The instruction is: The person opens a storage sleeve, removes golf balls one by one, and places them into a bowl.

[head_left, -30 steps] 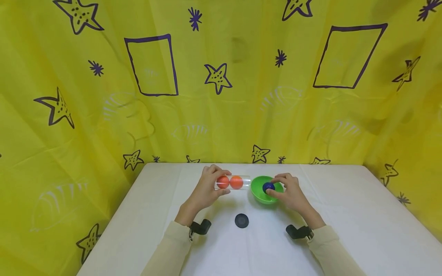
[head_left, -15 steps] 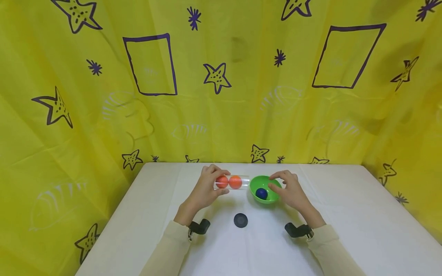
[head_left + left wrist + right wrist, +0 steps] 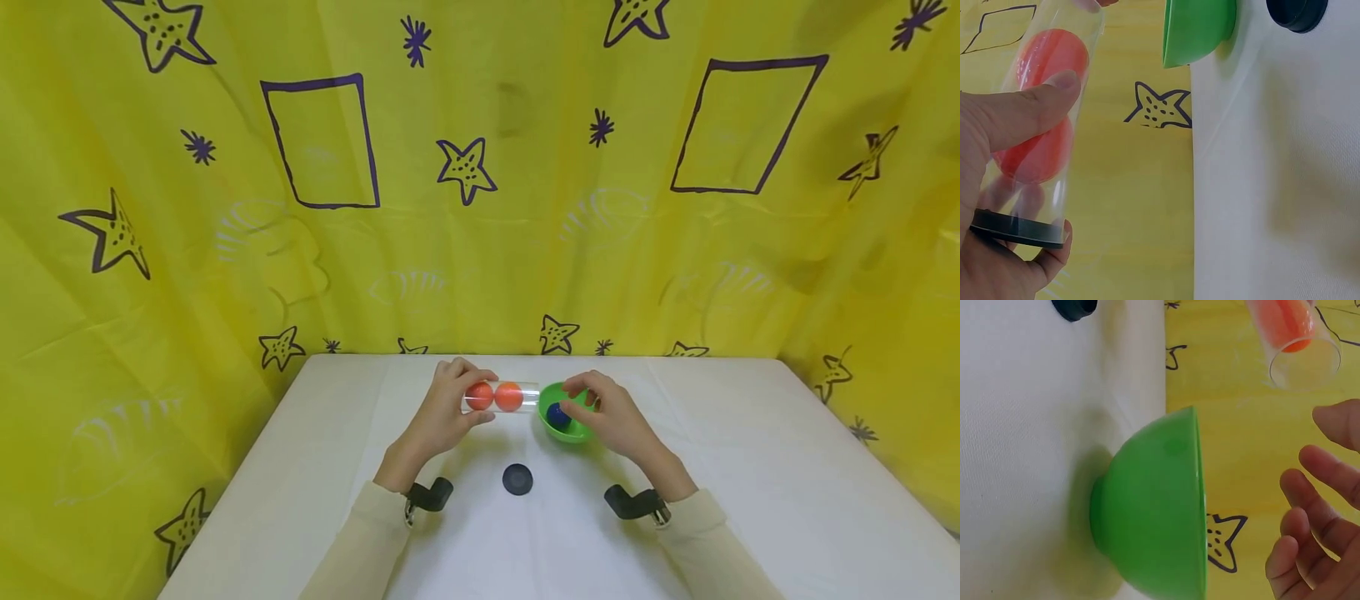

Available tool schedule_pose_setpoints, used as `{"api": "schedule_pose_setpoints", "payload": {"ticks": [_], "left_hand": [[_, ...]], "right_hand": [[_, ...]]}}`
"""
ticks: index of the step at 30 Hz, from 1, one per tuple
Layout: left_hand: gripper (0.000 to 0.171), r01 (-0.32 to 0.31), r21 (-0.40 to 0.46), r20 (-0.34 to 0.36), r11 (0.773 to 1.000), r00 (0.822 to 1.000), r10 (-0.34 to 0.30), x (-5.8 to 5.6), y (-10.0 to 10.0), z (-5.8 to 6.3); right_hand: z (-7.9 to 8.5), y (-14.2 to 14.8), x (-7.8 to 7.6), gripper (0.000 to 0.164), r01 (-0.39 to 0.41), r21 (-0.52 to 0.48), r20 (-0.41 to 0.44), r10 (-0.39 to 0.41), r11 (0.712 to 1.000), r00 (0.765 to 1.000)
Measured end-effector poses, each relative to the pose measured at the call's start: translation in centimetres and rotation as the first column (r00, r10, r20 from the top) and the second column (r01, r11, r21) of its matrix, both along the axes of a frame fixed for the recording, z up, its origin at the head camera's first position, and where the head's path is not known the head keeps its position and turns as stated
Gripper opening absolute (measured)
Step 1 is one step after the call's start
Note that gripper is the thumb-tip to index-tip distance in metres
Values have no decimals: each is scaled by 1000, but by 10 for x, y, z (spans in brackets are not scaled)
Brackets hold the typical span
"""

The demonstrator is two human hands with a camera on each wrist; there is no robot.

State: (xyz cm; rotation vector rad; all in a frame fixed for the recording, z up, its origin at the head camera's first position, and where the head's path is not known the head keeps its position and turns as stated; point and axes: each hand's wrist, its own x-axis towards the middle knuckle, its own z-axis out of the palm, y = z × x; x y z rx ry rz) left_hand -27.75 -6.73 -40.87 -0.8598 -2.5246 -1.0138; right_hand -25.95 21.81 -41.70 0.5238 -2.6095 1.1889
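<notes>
My left hand [image 3: 441,410] grips a clear tube [image 3: 531,397] lying sideways, its uncapped end facing right. Two orange balls [image 3: 1054,56] sit inside it, and a black cap [image 3: 1019,228] closes the other end. Just right of the tube's mouth stands a green bowl [image 3: 1154,506] on the table. In the bowl rests a dark blue ball [image 3: 557,415]. Over the bowl's right side is my right hand [image 3: 618,421], thumb and fingers apart and loosely bent, with nothing between them in the right wrist view.
A round black lid [image 3: 517,479] lies on the white tabletop [image 3: 465,533], nearer to me than the bowl. Behind the table hangs a yellow curtain [image 3: 420,242] with drawn stars. Each wrist wears a black camera mount.
The right hand has let go of the blue ball, which has dropped into the bowl. That hand then shifted slightly left over the bowl. The left hand keeps its hold on the tube.
</notes>
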Motion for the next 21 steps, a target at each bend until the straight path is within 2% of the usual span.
{"api": "schedule_pose_setpoints", "payload": {"ticks": [7,11,15,21], "left_hand": [[44,-4,-16,13,1000,1000,4,3,1,4],[44,-1,-11,-6,1000,1000,1,5,3,6],[45,4,-11,-29,1000,1000,-4,6,4,6],[47,10,-6,-30,1000,1000,-10,6,4,5]], "right_hand": [[10,-12,8,32,-85,-25,58,87,996,995],[10,-14,9,37,-125,-14,77,126,992,989],[7,-15,8,42,-142,-16,85,143,990,986],[5,-16,8,41,-149,-26,86,151,988,985]]}}
